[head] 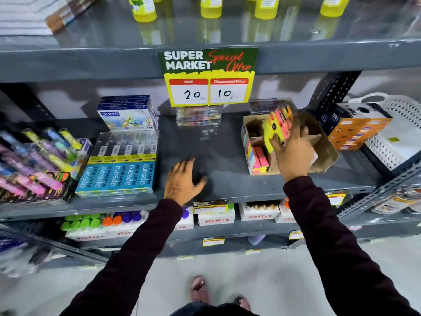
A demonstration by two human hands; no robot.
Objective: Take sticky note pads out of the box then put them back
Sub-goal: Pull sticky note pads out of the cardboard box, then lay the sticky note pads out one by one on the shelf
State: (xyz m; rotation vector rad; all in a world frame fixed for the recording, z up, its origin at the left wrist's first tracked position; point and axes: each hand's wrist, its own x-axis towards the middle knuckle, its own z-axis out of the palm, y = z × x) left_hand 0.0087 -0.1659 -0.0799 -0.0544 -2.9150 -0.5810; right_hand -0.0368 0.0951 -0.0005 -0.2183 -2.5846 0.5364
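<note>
An open brown cardboard box (323,156) sits on the grey middle shelf (227,183), right of centre. My right hand (293,156) hovers over the box and grips a stack of yellow, pink and orange sticky note pads (279,126), tilted and blurred. More pink and yellow sticky note pads (259,159) stand in the box's left part. My left hand (183,179) rests on the bare shelf left of the box, fingers spread, holding nothing.
Blue pencil boxes (116,176) and clear packs lie left of my left hand, with a white and blue carton (127,115) behind. An orange box (355,131) and a white basket (396,133) stand right of the cardboard box. A price sign (208,76) hangs above.
</note>
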